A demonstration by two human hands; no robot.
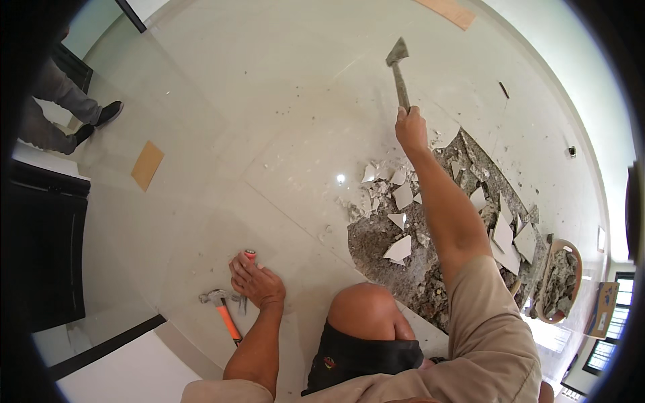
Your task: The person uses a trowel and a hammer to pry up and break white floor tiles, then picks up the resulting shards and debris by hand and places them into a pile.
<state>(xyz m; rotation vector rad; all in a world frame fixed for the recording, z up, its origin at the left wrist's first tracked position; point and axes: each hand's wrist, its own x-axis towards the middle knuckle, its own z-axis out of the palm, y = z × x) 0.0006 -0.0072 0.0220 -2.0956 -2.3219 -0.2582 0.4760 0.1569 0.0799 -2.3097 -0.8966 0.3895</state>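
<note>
My right hand (412,131) is closed round the handle of a hatchet (399,67). Its grey, worn head points away from me, over the tiled floor beyond the broken patch. On the left, my left hand (255,279) rests low at the floor, its fingers closed over a red-handled tool (250,254). The round end of that handle shows past my fingers, and a bit of grey metal sticks out below my palm; the rest is hidden. Just beside it lies a claw hammer (228,321) with an orange handle.
Broken white tile pieces (399,248) lie on a patch of rough mortar (376,245) under my right arm. A tub of rubble (561,282) stands at right, near a cardboard box (601,309). Brown boards (147,165) lie on the floor. Another person's legs (74,104) are at far left.
</note>
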